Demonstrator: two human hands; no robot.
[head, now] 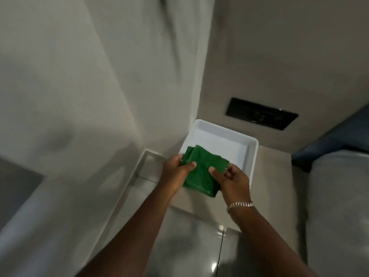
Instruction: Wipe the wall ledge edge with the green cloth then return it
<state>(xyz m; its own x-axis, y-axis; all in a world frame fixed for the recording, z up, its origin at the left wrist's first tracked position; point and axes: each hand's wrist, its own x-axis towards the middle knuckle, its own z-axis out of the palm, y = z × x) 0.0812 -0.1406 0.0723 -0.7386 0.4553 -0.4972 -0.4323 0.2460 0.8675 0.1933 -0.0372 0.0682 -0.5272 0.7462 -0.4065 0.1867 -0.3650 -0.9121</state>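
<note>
A folded green cloth (201, 172) is held between both hands over the near left corner of a white tray (251, 156). My left hand (175, 172) grips the cloth's left edge with the thumb on top. My right hand (233, 178) pinches its right side, thumb on top; a bracelet circles that wrist. The tray sits on a beige surface (269, 186) in the corner of the walls. A pale wall ledge (137, 172) runs along the left wall down to the corner.
A black panel (261, 115) is set into the beige wall behind the tray. A grey cushion with a dark blue edge (339, 186) lies to the right. Glossy floor tiles (199, 246) show below my arms.
</note>
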